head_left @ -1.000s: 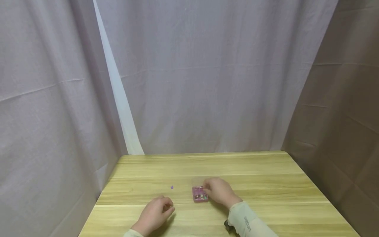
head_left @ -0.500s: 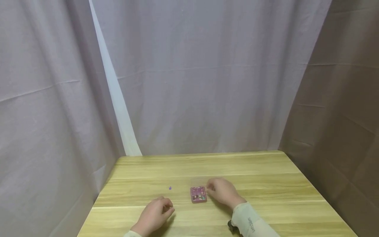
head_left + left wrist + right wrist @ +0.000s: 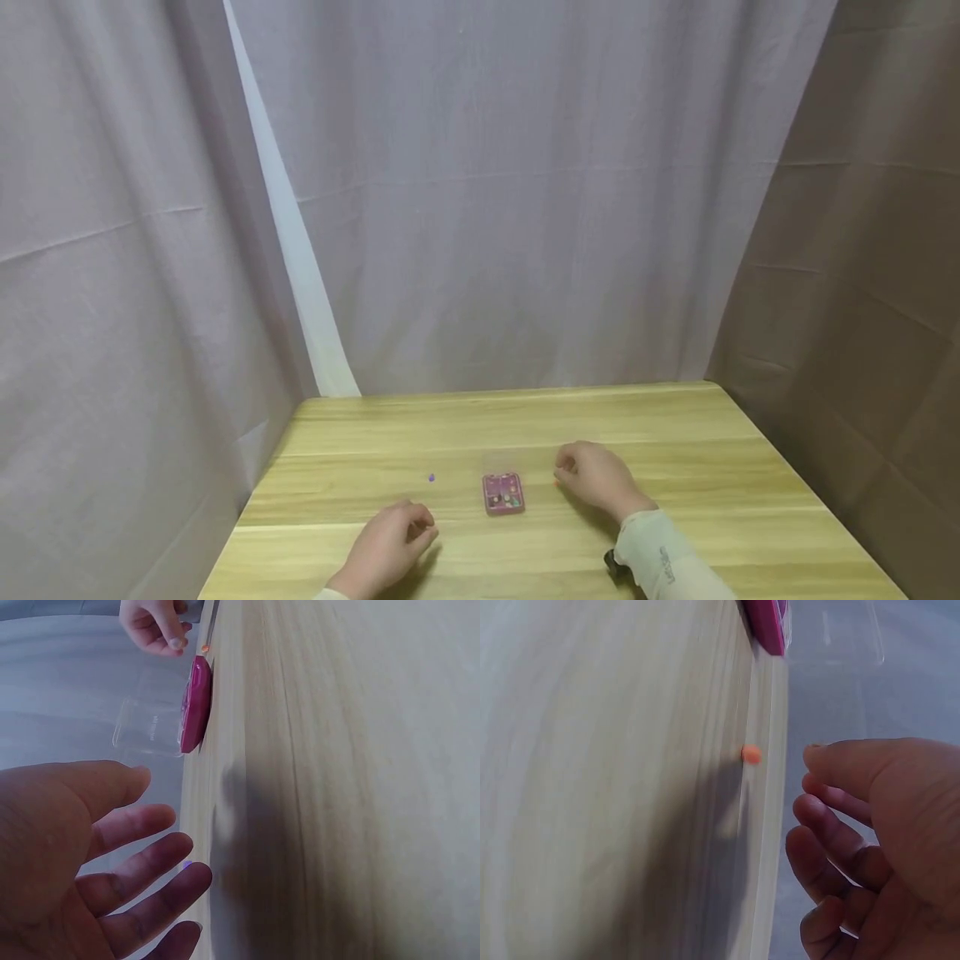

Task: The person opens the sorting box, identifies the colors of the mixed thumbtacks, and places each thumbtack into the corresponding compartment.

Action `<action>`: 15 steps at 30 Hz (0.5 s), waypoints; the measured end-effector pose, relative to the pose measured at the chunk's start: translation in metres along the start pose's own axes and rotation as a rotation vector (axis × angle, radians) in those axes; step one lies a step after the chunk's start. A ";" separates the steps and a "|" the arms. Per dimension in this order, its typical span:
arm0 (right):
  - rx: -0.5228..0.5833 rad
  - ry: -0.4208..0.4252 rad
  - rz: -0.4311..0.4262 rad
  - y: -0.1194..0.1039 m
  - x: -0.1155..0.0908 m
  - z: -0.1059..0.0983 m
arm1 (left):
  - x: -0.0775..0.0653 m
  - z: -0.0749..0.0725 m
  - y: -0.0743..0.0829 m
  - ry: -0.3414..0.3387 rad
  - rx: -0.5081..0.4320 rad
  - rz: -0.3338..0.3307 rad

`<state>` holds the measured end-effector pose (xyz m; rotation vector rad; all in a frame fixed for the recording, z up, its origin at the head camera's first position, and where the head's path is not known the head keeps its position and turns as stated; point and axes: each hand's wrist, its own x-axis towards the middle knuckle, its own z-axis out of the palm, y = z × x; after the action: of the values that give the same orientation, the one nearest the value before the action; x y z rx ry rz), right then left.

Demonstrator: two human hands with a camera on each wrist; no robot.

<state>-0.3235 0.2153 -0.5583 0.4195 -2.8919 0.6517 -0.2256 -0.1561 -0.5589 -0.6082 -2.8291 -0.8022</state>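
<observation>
A small pink box (image 3: 503,494) with compartments lies on the table, its clear lid (image 3: 146,724) raised at the far side. Several small coloured pieces sit in its front compartments. My right hand (image 3: 600,477) is to the right of the box with fingers loosely bent and nothing between them. Just by those fingers, a tiny orange piece (image 3: 751,754) lies on the wood. To the box's left rests a tiny purple piece (image 3: 431,477). Nearer to me, my left hand (image 3: 386,546) hovers with relaxed, slightly spread fingers and holds nothing.
The wooden table (image 3: 600,417) ends at a grey curtain (image 3: 525,208) behind it. More curtain hangs along the left and right sides. A dark strap (image 3: 617,567) sits at the right wrist below a pale sleeve (image 3: 667,558).
My right hand has moved right, from the box's right edge to a spot beside it. The orange piece now shows by its fingers. My left hand has stayed nearly still.
</observation>
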 end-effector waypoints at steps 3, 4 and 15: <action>-0.005 -0.015 0.006 0.003 -0.001 -0.003 | -0.001 0.000 -0.001 0.009 -0.002 -0.006; -0.004 -0.019 0.013 0.003 -0.002 -0.004 | -0.001 -0.001 -0.001 0.009 -0.001 -0.004; 0.001 -0.036 0.008 0.000 -0.009 0.000 | 0.000 0.000 -0.003 -0.007 -0.017 -0.022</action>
<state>-0.3152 0.2179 -0.5599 0.4245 -2.9286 0.6531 -0.2267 -0.1581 -0.5604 -0.5843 -2.8427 -0.8299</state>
